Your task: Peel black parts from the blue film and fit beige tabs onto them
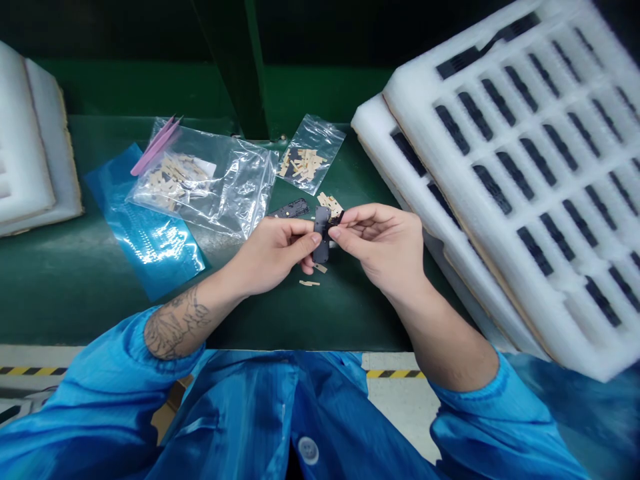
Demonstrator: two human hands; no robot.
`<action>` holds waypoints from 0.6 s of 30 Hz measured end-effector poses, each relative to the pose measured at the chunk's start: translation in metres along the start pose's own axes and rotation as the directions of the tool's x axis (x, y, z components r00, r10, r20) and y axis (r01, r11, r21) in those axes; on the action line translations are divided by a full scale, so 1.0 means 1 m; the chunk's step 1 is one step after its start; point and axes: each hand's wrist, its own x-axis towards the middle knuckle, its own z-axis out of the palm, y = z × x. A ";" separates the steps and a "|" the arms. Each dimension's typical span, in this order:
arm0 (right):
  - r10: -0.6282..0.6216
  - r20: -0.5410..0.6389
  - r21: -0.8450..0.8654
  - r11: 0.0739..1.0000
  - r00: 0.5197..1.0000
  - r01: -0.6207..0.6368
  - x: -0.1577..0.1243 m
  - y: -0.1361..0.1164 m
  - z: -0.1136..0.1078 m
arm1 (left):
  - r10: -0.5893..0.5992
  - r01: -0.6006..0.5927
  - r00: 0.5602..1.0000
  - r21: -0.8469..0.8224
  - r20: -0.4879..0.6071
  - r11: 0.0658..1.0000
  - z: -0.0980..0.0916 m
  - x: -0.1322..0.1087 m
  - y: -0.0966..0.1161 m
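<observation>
My left hand [273, 255] is closed on a flat, dark plastic part [321, 245], held upright over the bench between thumb and fingers. At the part's right side, my right hand [383, 243] pinches a small black piece [340, 217] between thumb and forefinger; whether it is joined to the part I cannot tell. Just behind the hands lies another black plastic part [293, 209]. Loose beige pieces [330, 204] are heaped past my fingertips, and a single beige piece [309, 284] rests on the green bench [280, 317] nearer to me.
Pink tweezers [157, 145] lie on a clear bag [240, 180] of beige pieces, over a blue plastic sheet [145, 230]. A smaller zip bag [313, 150] sits behind. White foam trays [505, 180] with black parts are stacked at right; more foam [55, 150] stands at left.
</observation>
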 end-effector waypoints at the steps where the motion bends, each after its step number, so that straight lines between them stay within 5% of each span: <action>1: -0.001 -0.001 0.001 1.000 1.000 0.001 0.000 0.000 0.000 | -0.002 0.002 1.000 -0.001 0.000 1.000 0.000 0.000 0.000; 18: -0.005 -0.024 -0.004 1.000 1.000 0.005 0.000 -0.001 0.003 | 0.001 -0.001 1.000 0.005 -0.011 1.000 0.001 -0.001 0.003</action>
